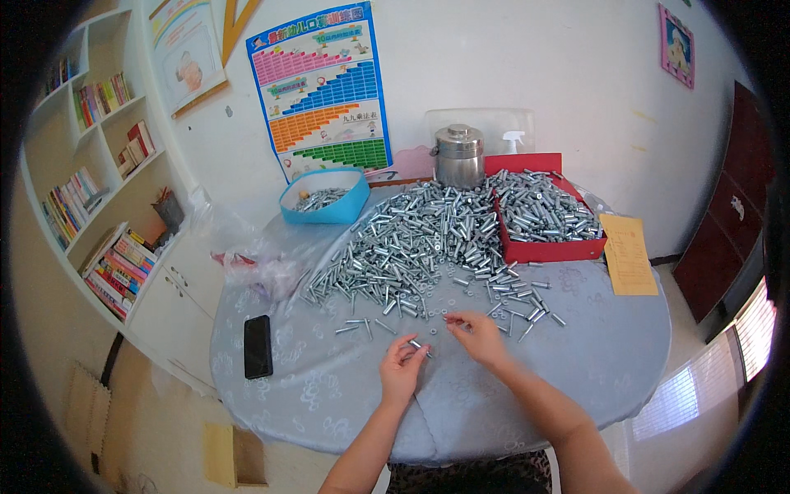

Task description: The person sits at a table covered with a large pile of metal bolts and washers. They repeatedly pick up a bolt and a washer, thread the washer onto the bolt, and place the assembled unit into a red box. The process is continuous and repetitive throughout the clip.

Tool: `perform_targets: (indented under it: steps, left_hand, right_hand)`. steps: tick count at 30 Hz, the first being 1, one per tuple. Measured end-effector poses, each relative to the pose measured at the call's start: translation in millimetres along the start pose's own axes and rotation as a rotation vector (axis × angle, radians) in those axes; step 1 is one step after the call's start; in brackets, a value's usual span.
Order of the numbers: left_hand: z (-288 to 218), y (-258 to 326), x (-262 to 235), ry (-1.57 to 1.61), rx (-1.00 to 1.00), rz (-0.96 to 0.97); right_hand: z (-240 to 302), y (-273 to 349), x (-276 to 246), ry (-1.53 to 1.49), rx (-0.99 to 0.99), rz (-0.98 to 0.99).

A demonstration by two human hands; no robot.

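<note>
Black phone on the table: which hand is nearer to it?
Left. The left hand is to the right of the phone; the right hand is farther right, near the front of the metal pile.

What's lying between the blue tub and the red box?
In the head view, a heap of silvery metal parts lies between the blue tub and the red box, with a lidded steel canister at its back edge.

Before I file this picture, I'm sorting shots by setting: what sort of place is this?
Probably a room in a home, though a small classroom is possible: a cloth-covered table heaped with metal pieces, a white bookcase and a colourful children's learning chart.
</note>
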State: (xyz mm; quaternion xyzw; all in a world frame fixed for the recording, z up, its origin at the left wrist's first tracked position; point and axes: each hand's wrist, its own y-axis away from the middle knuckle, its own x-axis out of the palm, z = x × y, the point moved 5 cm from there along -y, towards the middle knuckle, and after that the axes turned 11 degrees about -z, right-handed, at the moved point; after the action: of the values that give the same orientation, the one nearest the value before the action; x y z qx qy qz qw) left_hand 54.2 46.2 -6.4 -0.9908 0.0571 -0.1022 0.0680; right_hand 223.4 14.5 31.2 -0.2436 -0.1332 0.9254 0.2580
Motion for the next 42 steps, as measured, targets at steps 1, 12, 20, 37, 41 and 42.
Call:
perform_targets:
  steps: [1, 12, 20, 37, 41, 42]
  left_hand:
    - [-0.5, -2.0, -2.6, 0.023, -0.014, -0.025]
    - [-7.0, -7.2, -10.9, 0.175, -0.1, -0.095]
    - [-2.1, -9.0, -12.2, 0.214, -0.14, -0.099]
    - [-0.4, -9.2, -15.6, 0.261, -0.18, -0.105]
    - [1.8, -10.0, -17.2, 0.294, -0.185, -0.114]
    - [2.0, -10.2, -17.5, 0.293, -0.185, -0.117]
  right_hand:
    - [-1.5, -9.9, 0.9, 0.11, -0.043, 0.022]
    - [-37.4, -68.2, 47.3, 0.605, -0.184, 0.187]
    - [-32.1, -68.4, 42.2, 0.457, -0.061, 0.198]
    - [-33.1, -52.2, 65.8, 0.519, 0.061, 0.322]
    - [-29.9, -53.8, 67.5, 0.571, 0.048, 0.332]
    - [-30.8, -53.9, 67.5, 0.581, 0.035, 0.317]
